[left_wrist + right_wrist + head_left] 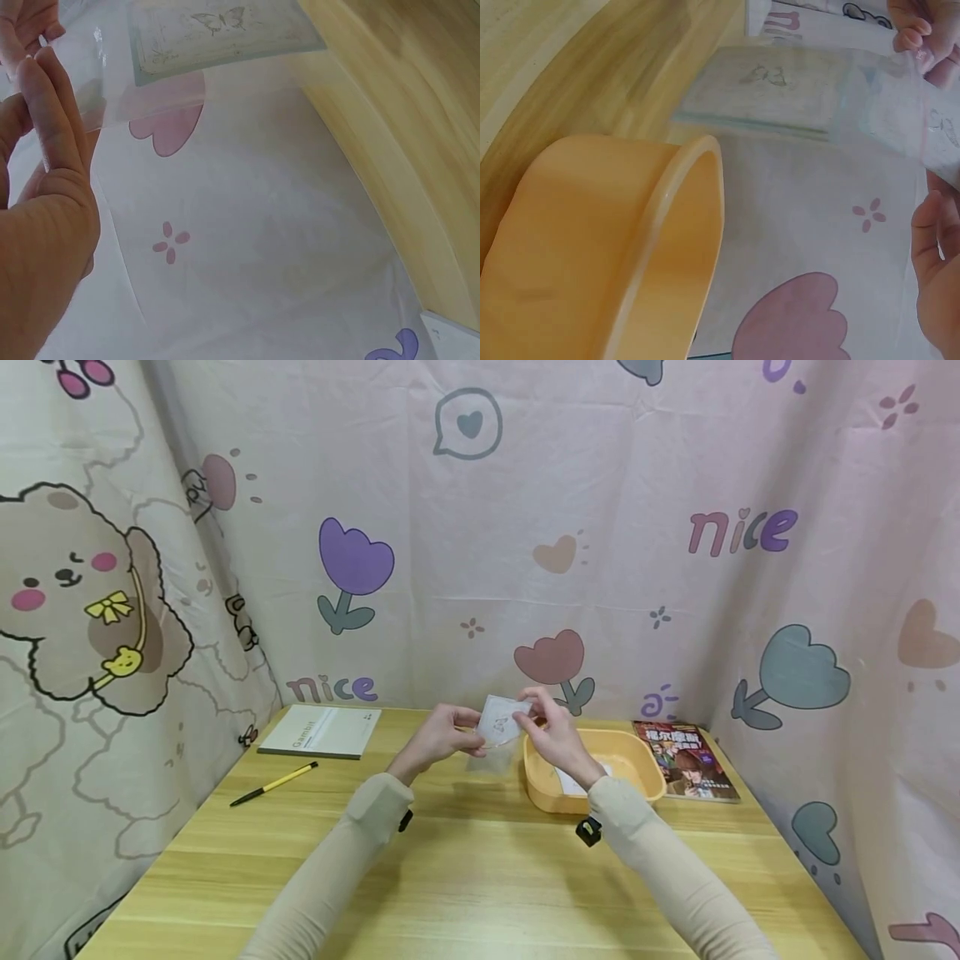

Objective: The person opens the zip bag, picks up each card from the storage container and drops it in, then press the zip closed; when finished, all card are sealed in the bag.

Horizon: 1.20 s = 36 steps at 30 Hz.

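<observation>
My left hand (442,740) pinches the mouth of a clear plastic bag (491,762) above the table. Inside the bag lies a pale card with a butterfly print (225,34), seen edge-on as a thin stack in the right wrist view. The fingers and thumb of my right hand (553,737) grip another pale, printed card (499,718), which stands upright at the bag's mouth. Its lower edge overlaps the bag there, and a butterfly shows on it (943,124) in the right wrist view. A yellow plastic basin (534,781) is just below and beside my right hand.
White paper (572,783) lies in the basin. A comic-style magazine (693,764) sits to its right. At the back left are a pale notebook (322,731) and a yellow-black pen (273,783). A printed curtain (465,552) hangs behind the wooden table (480,877).
</observation>
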Tool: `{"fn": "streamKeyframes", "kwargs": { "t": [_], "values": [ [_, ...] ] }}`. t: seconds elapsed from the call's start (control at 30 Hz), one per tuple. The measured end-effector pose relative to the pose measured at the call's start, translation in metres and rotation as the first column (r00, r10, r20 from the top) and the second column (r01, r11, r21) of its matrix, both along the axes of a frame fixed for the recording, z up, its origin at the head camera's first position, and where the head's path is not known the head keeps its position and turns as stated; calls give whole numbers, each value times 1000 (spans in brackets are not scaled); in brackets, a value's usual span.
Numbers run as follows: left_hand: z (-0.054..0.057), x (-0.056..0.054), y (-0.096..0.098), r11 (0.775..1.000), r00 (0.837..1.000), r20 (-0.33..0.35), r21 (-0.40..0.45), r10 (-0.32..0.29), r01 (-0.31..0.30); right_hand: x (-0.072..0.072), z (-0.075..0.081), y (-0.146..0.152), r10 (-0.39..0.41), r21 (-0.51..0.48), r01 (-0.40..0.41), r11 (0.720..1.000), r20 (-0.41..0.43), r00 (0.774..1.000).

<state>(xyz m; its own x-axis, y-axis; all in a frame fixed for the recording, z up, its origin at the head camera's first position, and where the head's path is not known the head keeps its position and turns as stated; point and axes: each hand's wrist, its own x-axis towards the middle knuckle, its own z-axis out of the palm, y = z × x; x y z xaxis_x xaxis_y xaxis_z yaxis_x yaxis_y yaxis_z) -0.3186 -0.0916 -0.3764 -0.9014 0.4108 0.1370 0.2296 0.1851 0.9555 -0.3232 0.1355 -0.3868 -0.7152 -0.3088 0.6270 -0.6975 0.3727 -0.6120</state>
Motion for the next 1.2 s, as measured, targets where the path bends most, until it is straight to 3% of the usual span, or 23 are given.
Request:
{"fn": "streamKeyframes", "kwargs": {
  "t": [0.23, 0.5, 0.67, 0.87, 0.97, 1.1, 1.2],
  "values": [
    [1, -1, 3, 1000, 1000, -3, -4, 5, -5, 1, -5, -1, 8, 62, -8, 998, -2, 1000],
    [-1, 1, 0, 1000, 1000, 9, 18, -14, 14, -1, -14, 0, 26, 138, -3, 990, -164, 986],
    [0, 1, -3, 1000, 1000, 0, 17, -17, 17, -3, -18, 2, 51, 110, -34, 993, -161, 986],
    [3, 0, -5, 1000, 1000, 7, 15, -23, 23, -3, -18, 5, 61, 46, -59, 997, -59, 996],
    [5, 2, -5, 1000, 1000, 9, 23, -21, 20, 10, -4, 4, 63, 2, -63, 998, 43, 997],
    [4, 2, -5, 999, 1000, 8, 31, -6, 6, 24, 11, 8, 70, -39, -64, 997, 208, 976],
    [1, -1, -4, 1000, 1000, 11, 27, -3, 2, 20, 9, 16, 82, -49, -70, 996, 294, 952]
  ]
}}
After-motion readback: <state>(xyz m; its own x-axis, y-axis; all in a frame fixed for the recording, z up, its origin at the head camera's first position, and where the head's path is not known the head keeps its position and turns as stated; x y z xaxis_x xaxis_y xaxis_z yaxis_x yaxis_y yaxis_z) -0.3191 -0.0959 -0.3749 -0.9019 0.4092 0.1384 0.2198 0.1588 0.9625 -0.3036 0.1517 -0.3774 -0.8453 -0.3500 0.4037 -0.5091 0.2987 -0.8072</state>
